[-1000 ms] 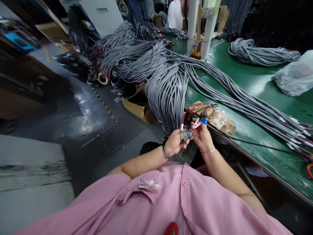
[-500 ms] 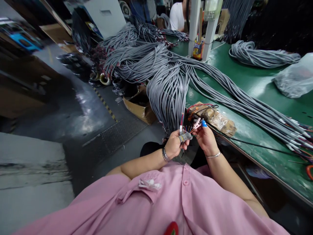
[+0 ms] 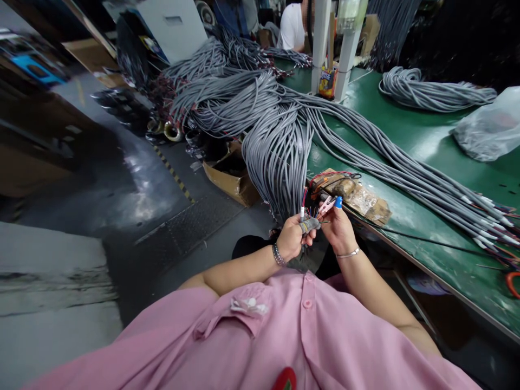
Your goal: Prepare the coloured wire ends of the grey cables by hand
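Observation:
My left hand [image 3: 293,238], with a grey cover on its thumb, is closed around the end of a grey cable [image 3: 303,214]. Red and dark wires stick up out of that end, and several thin coloured wires [image 3: 312,212] fan out beside the covered thumb. Pinched in the fingers of my right hand [image 3: 339,230] is a pink clip [image 3: 326,206] like a clothes peg, close to the wire tips. A blue cover [image 3: 338,202] sits on one right fingertip. Whether the clip touches a wire is too small to tell.
Grey cables [image 3: 280,157] hang in a large bundle over the edge of the green table [image 3: 410,146]. A taped block [image 3: 361,200] lies by my right hand. An open carton [image 3: 231,181] stands on the floor. Across the table is a person in white [image 3: 292,27].
My right hand has shifted slightly left with the pink clip, toward my left hand. My left hand keeps its hold on the cable. The view has turned a little.

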Demonstrator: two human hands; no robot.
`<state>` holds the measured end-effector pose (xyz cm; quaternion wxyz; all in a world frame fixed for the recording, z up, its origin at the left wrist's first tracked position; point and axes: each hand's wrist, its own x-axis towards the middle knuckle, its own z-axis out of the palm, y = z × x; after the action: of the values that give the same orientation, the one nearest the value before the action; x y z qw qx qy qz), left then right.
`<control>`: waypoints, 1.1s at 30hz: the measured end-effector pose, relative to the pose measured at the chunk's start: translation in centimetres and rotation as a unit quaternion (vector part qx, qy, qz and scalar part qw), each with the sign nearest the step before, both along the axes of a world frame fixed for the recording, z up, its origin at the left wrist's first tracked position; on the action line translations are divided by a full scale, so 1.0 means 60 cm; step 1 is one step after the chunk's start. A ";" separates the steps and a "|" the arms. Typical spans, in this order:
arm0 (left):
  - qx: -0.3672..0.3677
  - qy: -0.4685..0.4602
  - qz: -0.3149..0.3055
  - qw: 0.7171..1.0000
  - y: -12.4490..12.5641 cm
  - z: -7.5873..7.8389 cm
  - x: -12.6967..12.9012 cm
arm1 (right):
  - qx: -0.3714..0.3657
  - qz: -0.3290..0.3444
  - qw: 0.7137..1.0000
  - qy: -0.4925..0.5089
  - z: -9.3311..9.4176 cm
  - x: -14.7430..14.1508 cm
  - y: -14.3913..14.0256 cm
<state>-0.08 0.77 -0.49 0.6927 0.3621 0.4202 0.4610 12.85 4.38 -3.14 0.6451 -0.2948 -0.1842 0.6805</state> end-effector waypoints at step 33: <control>0.002 0.006 0.040 0.999 -0.015 0.002 0.003 | -0.027 0.033 0.999 -0.016 0.011 0.007 -0.017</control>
<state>0.07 -0.15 -0.38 0.6703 0.3490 0.4377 0.4871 13.26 3.35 -2.48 0.6107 -0.3170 -0.1859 0.7015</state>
